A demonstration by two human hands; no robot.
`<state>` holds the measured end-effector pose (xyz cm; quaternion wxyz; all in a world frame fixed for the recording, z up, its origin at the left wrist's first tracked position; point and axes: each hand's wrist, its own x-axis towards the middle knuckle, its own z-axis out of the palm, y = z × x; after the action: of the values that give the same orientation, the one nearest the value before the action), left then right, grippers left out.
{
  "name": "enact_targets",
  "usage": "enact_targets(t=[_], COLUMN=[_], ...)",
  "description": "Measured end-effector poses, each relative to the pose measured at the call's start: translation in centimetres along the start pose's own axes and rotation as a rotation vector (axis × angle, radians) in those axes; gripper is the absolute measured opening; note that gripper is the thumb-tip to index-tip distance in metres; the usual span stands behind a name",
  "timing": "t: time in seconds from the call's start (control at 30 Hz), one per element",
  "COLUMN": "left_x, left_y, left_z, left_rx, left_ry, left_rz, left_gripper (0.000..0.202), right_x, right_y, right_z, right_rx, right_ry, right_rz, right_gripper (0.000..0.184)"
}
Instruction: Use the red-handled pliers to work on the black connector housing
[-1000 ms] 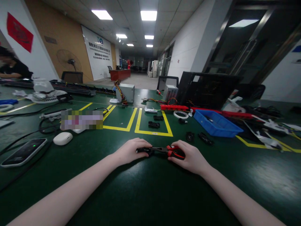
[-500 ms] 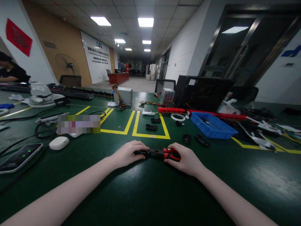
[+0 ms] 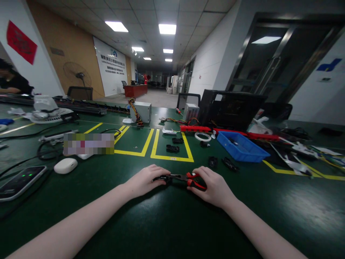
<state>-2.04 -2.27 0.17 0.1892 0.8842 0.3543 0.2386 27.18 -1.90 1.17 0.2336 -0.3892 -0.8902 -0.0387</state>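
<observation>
Between thumb and fingers, my left hand grips a small black plastic part, much of it covered by the fingers. My right hand is closed around the red-and-black handles of a pair of pliers. The pliers' long metal jaws point left and meet the right end of the black part; whether they pinch it I cannot tell. Beyond my hands, two similar black parts lie inside a yellow taped frame. Two more dark pieces, one of them long, rest to the right.
A blue tray stands at the right, near a white ring and a red strip. At the left are a white case, a device with green lights and cables. A metal power supply stands farther back. A person sits far left.
The view has shifted slightly. The pliers' handles look spread a little wider in my right hand. My left hand keeps its hold on the black part.
</observation>
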Motion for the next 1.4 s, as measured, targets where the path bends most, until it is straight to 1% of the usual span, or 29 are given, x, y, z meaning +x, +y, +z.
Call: enact_targets(t=[0.27,0.37,0.47,0.6,0.67,0.73,0.8,0.9,0.97,1.17,1.4], left_x=[-0.2,-0.2,-0.2,-0.2,-0.2,-0.2,-0.2,-0.3,-0.3,-0.4,-0.5], left_y=[0.0,0.1,0.5,1.3,1.5,1.5,1.3,1.2,1.2,1.5,1.0], left_z=[0.3,0.2,0.0,-0.1,0.0,0.2,0.3,0.3,0.3,0.2,0.1], left_rx=[0.021,0.033,0.029,0.046,0.077,0.097,0.099,0.091,0.088,0.158,0.124], left_ry=[0.019,0.002,-0.026,-0.064,-0.08,-0.079,-0.071,-0.058,-0.055,-0.093,-0.108], left_rz=[0.006,0.018,0.022,-0.04,-0.076,-0.085,-0.079,-0.079,-0.077,-0.071,-0.011], left_gripper=[0.04,0.037,0.036,0.043,0.046,0.046,0.047,0.051,0.055,0.049,0.051], right_x=[-0.4,-0.4,-0.4,-0.4,-0.4,-0.5,-0.6,-0.9,-1.0,-0.8,-0.8], right_y=[-0.2,-0.1,-0.2,-0.7,-0.9,-1.0,-1.0,-0.9,-0.8,-0.7,-0.9], right_z=[-0.2,-0.2,-0.3,-0.7,-0.8,-0.8,-0.8,-0.6,-0.5,-0.6,-0.9], right_rx=[-0.068,-0.08,-0.076,-0.056,-0.042,-0.031,-0.035,-0.065,-0.075,-0.061,-0.073], right_ry=[0.084,0.103,0.094,0.075,0.075,0.073,0.07,0.068,0.056,0.039,0.034], right_rz=[-0.052,-0.064,-0.059,-0.031,-0.028,-0.031,-0.033,-0.032,-0.034,-0.042,-0.055], right_gripper=[0.039,0.039,0.04,0.04,0.039,0.039,0.043,0.059,0.062,0.042,0.04])
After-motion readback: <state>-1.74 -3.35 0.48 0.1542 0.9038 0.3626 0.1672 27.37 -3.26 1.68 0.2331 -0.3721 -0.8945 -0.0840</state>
